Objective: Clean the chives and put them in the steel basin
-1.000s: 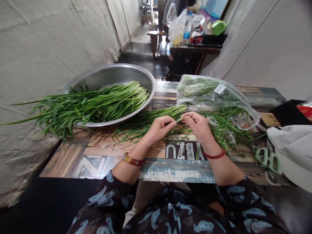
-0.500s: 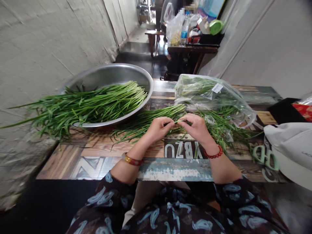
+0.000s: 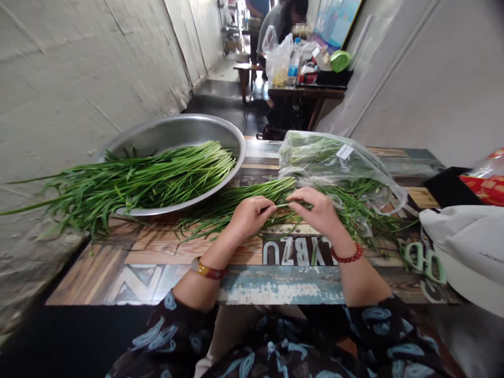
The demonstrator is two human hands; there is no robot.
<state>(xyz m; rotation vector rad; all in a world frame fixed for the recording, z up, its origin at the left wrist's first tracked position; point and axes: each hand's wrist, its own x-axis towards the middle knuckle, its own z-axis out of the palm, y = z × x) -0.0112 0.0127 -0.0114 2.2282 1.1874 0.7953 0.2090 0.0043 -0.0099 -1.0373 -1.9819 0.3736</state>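
Observation:
My left hand (image 3: 254,214) is pinched on a thin green stem (image 3: 282,206) at the middle of the table. Just to the right, my right hand (image 3: 315,207) closes its fingertips on the stem's other end. Behind my hands a loose bunch of green stalks (image 3: 236,202) lies on the table, cut ends to the right. A large metal bowl (image 3: 185,126) at the left holds a thick pile of stalks (image 3: 169,176), leaves hanging over its rim. More loose greens (image 3: 354,205) lie right of my right hand, beside a clear plastic bag (image 3: 334,157) with stalks inside.
At the right are green-handled scissors (image 3: 425,261), a white cap (image 3: 468,247) and a black box (image 3: 449,186) by a red package (image 3: 486,186). A second table (image 3: 307,93) farther back bears bags and a bottle (image 3: 293,63). A person (image 3: 275,23) is beyond it.
The view has tilted up slightly, so the table sits lower. My hands have moved slightly apart, with more of the stem showing between them.

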